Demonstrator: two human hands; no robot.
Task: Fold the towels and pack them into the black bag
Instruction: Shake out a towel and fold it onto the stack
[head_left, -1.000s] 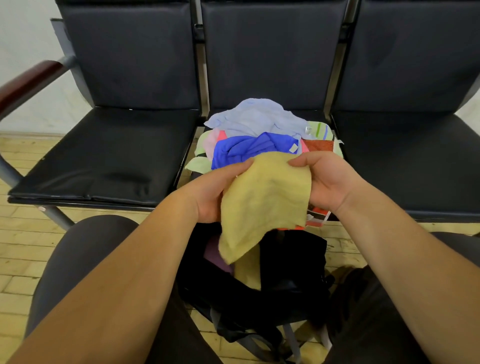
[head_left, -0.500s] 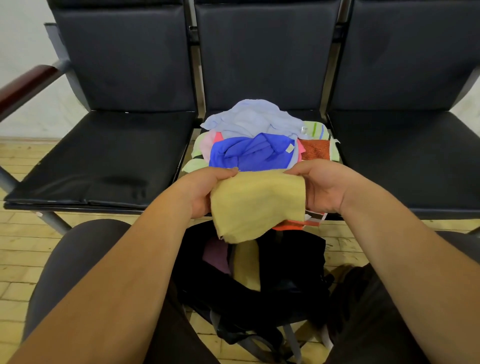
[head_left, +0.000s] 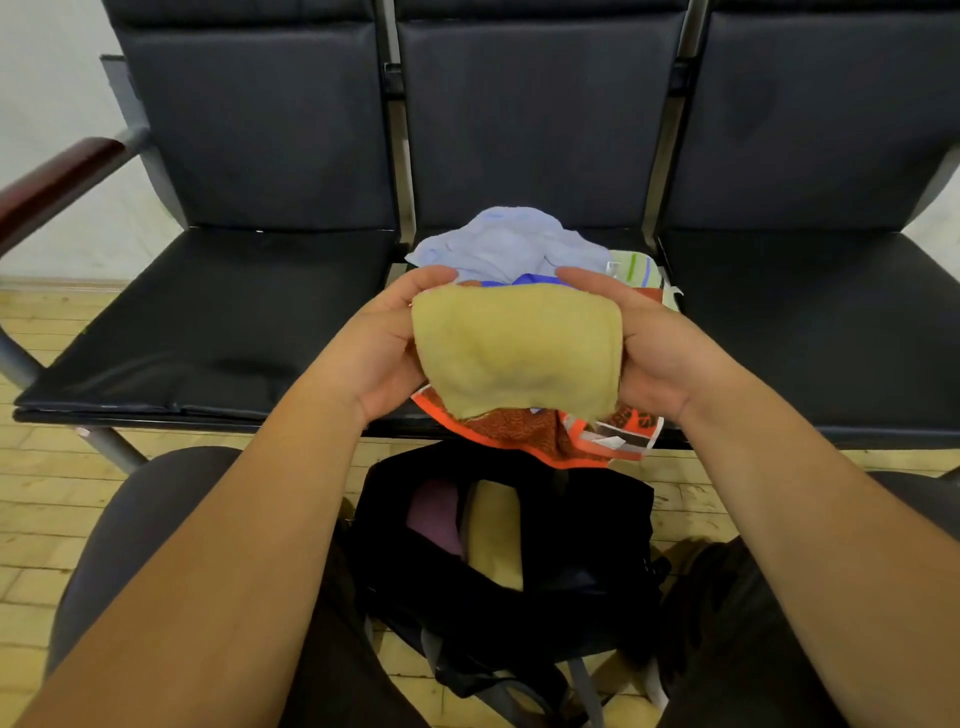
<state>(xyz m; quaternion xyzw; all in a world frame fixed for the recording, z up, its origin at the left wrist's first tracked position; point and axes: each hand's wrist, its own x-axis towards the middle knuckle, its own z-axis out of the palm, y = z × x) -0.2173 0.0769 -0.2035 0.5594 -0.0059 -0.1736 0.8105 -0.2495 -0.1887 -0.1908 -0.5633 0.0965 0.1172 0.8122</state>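
1. Both hands are up in front of the middle seat (head_left: 519, 156), with a folded yellow towel (head_left: 519, 353) stretched flat between them.
2. Left hand (head_left: 384, 343) grips the towel's left end. The thumb is hooked over the top edge and the fingers are tucked behind the cloth, so those are mostly hidden.
3. Right hand (head_left: 649, 348) does the same on the right end, thumb on top and the rest curled behind.
4. Just past the held towel there's a messy pile on that seat. A pale blue towel (head_left: 509, 244) sits on top at the far side, and an orange patterned towel (head_left: 530, 431) droops over the near seat edge.
5. The black bag (head_left: 587, 519) is on the floor between the person's knees, unzipped, right below the hands. Inside it a purple towel (head_left: 436, 519) is on the left, and a second yellow towel (head_left: 493, 530) is touching it on the right.
6. There's a wooden armrest (head_left: 57, 182) way out at the far left.
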